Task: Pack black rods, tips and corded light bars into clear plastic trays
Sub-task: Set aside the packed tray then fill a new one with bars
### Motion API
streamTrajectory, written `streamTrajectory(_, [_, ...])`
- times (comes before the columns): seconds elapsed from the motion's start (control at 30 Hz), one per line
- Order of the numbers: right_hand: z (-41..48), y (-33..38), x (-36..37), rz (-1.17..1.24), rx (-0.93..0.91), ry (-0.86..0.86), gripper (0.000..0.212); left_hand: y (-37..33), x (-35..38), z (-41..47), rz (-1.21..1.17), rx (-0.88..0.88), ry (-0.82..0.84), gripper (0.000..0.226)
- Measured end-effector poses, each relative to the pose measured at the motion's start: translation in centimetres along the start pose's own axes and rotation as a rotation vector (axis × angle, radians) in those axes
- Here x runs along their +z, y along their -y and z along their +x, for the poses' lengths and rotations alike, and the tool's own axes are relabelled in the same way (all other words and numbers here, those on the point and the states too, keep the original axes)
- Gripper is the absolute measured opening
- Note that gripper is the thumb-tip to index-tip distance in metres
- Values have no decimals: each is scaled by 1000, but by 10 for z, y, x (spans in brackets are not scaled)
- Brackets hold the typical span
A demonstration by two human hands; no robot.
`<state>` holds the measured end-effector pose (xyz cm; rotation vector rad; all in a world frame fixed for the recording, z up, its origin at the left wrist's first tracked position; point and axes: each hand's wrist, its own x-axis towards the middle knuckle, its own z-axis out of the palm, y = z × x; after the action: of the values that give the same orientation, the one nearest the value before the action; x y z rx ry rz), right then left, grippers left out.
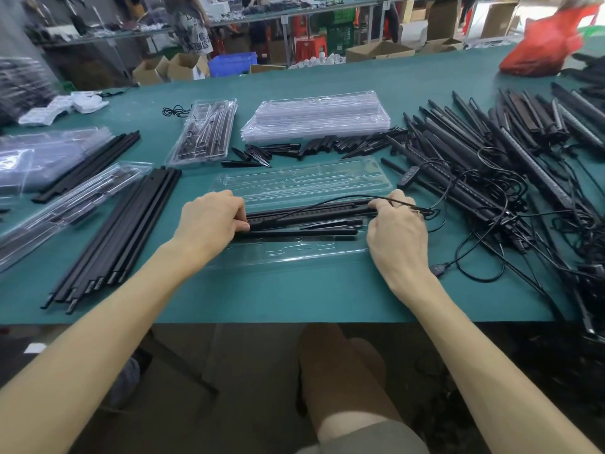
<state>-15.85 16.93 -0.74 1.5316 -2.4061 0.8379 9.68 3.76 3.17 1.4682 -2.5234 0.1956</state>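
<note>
The green surface (294, 296) runs wide in front of me. Nearest my edge lies an open clear tray (294, 257), its lid half flat beyond it. Behind that is a scatter of black tips (327, 147), then a stack of empty trays (314, 116). Left of the stack sits a packed tray (204, 132) with a coiled cord (175, 110) just beside it. On my left, a bundle of black rods (121, 231) lies slantwise next to a closed tray (72, 204). A second bundle (88, 165) lies further back. A tangled heap of corded light bars (474, 152) covers the right side. A red bag (543, 47) sits at the far right corner and white packets (65, 104) at the far left.
</note>
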Motion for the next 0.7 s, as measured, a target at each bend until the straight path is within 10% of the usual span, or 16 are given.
streamTrajectory(0.43, [2, 0, -2, -9, -7, 38, 26, -1, -3, 3, -140, 57, 115, 5])
streamTrajectory(0.7, [1, 3, -2, -60, -38, 46, 22, -45, 17, -5, -399, 301, 72, 43])
